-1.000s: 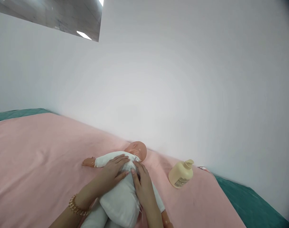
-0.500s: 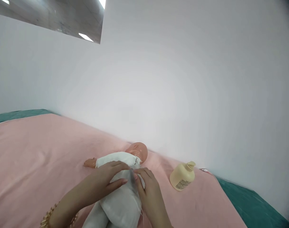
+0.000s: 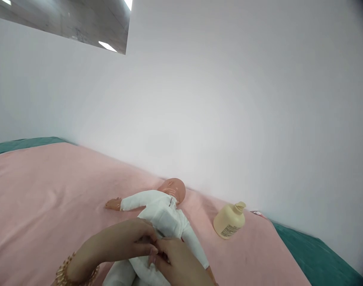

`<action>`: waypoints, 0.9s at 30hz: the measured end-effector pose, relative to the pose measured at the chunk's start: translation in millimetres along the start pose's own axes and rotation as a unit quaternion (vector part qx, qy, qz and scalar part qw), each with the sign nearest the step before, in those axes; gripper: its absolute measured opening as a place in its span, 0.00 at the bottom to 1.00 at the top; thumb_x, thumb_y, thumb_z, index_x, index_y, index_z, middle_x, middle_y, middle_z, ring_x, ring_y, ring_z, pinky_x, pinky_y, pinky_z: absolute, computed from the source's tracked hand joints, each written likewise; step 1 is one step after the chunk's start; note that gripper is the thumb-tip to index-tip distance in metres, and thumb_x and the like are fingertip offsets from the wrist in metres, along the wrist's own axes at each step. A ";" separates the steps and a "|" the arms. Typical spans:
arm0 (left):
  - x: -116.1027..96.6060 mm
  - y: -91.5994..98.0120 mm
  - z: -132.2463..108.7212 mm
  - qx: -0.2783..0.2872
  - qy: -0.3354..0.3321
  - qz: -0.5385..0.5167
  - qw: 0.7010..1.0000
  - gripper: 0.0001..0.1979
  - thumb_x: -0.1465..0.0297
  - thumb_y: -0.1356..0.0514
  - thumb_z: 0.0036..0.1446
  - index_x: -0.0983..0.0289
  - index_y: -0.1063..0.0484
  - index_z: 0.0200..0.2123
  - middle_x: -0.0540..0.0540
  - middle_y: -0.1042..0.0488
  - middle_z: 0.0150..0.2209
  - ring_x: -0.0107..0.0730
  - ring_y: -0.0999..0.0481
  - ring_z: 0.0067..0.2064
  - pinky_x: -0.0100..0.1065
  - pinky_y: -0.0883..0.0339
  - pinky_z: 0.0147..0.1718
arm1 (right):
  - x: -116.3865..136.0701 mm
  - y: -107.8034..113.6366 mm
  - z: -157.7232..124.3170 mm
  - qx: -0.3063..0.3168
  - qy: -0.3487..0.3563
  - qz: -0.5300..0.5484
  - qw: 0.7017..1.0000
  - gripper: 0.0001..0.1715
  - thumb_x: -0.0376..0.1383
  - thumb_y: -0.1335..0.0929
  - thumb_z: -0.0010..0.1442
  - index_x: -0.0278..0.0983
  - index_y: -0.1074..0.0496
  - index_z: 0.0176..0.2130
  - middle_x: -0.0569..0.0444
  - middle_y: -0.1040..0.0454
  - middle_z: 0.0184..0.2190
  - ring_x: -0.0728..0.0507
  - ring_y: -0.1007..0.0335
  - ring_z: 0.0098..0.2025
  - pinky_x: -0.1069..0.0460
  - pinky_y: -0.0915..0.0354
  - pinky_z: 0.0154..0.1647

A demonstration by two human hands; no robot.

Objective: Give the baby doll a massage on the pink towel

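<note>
A baby doll (image 3: 173, 188) in a white cloth suit (image 3: 136, 199) lies on its back with its head toward the wall. A paler squarish patch (image 3: 167, 221) shows on its chest. Over the belly, my left hand (image 3: 139, 238) is closed with its fingertips curled down, and a beaded bracelet circles that wrist. My right hand (image 3: 177, 258) meets it there, thumb and fingers pinched together. Both hands' fingertips touch or nearly touch. What lies between them is hidden; it may be the suit's cloth, but I cannot tell.
A cream pump bottle (image 3: 229, 221) stands tilted in view to the right of the doll. Pink cloth (image 3: 65, 190) covers the surface, with a green sheet (image 3: 318, 254) at its edges. A white wall (image 3: 199, 99) rises behind, bearing a reflective panel (image 3: 80, 24).
Both my hands have moved down from the doll's chest to its belly and come together. The translucent greyish material between them no longer shows, and the chest is uncovered. The bottle has not moved.
</note>
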State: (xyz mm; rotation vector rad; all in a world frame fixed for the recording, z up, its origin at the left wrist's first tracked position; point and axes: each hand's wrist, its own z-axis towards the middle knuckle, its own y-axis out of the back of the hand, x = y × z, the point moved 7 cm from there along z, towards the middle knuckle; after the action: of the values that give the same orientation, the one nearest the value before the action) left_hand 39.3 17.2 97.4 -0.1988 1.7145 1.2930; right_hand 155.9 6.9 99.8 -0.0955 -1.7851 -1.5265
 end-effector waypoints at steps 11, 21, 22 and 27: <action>4.4 5.7 -10.1 0.016 0.024 0.028 0.999 0.11 0.67 0.38 0.56 0.58 0.21 0.43 0.51 0.20 0.44 0.40 0.23 0.46 0.34 0.33 0.41 | -12.0 -10.4 3.5 0.090 -0.008 -0.010 0.996 0.12 0.31 0.33 0.64 0.40 0.19 0.38 0.54 0.20 0.39 0.43 0.25 0.43 0.54 0.38 0.40; 0.6 -5.5 -8.6 0.070 0.029 0.010 0.997 0.09 0.70 0.38 0.55 0.61 0.20 0.38 0.50 0.18 0.38 0.36 0.21 0.38 0.29 0.34 0.34 | -7.4 -15.9 -7.3 0.121 -0.073 -0.012 0.990 0.13 0.32 0.31 0.57 0.48 0.18 0.35 0.61 0.19 0.36 0.44 0.23 0.40 0.56 0.35 0.38; 1.5 -6.8 -6.6 0.072 0.031 0.009 0.997 0.08 0.70 0.38 0.54 0.61 0.20 0.38 0.49 0.18 0.36 0.36 0.21 0.37 0.29 0.34 0.33 | -8.2 -15.9 -7.3 0.112 -0.078 -0.004 0.991 0.14 0.32 0.32 0.57 0.49 0.18 0.34 0.61 0.19 0.35 0.44 0.23 0.40 0.56 0.35 0.36; 4.8 -6.7 -4.0 0.061 0.023 0.022 0.998 0.07 0.70 0.36 0.54 0.60 0.20 0.37 0.47 0.19 0.36 0.33 0.23 0.37 0.28 0.36 0.32 | -10.0 -20.3 -3.8 0.129 -0.060 -0.021 0.990 0.11 0.34 0.31 0.59 0.47 0.18 0.36 0.59 0.19 0.36 0.43 0.23 0.40 0.55 0.38 0.34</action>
State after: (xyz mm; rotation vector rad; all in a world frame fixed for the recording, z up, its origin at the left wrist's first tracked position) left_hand 38.6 12.9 89.3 -0.1214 1.8407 1.2194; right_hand 154.4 2.0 77.4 -0.0228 -2.0766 -1.3297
